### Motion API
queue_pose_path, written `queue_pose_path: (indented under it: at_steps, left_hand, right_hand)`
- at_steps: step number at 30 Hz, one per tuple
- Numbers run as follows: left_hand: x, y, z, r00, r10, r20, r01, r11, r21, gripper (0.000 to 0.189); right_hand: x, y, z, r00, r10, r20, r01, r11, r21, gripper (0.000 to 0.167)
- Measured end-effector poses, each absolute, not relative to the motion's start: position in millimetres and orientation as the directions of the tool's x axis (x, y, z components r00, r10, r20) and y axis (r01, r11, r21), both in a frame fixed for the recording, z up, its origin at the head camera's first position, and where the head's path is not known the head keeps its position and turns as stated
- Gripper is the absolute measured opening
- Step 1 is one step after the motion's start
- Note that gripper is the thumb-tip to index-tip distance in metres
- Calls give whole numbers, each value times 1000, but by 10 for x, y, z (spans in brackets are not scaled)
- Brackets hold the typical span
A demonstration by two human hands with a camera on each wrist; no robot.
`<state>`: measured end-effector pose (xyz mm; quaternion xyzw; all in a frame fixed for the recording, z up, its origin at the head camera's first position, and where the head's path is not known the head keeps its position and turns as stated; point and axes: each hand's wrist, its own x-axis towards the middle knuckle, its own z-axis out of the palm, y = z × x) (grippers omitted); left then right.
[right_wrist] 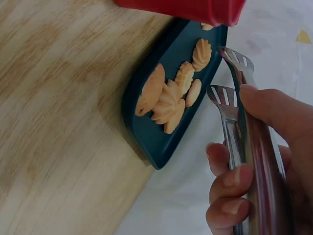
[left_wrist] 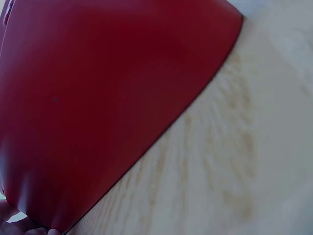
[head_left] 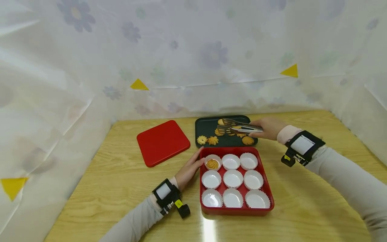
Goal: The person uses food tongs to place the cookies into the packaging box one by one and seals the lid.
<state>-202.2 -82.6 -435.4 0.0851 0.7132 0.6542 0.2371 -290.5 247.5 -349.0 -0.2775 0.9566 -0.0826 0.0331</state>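
Note:
My right hand (head_left: pixel 267 128) grips metal tongs (right_wrist: pixel 264 166), thumb on one arm and curled fingers on the other. The slotted ends stand apart with nothing between them, over a dark green tray (head_left: pixel 206 125) of cookies. Fluted and round cookies (right_wrist: pixel 167 102) lie on it, some overlapping. Nearer to me is a red square box (head_left: pixel 237 211) lined with white paper cups (head_left: pixel 232 178). A swirled cookie (head_left: pixel 212 164) sits in its far-left cup; the other cups hold nothing. My left hand (head_left: pixel 187 172) rests its extended fingers against the box's far-left side.
A red lid (head_left: pixel 163 143) lies flat on the wooden table (head_left: pixel 121 188), left of the tray. Pale flowered sheeting (head_left: pixel 193 60) walls the table at the back and both sides, with yellow triangles (head_left: pixel 139 84) on it.

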Motion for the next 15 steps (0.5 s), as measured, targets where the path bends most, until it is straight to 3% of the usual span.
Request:
queue_pose_path:
  at_steps: [15]
  left_hand:
    - [-2049,-828,-4389,-877,426,-222,-181,135,974,62]
  right_hand:
    - [-2996,2328,-3542,-860,-502,-90,-481,858,-181,54]
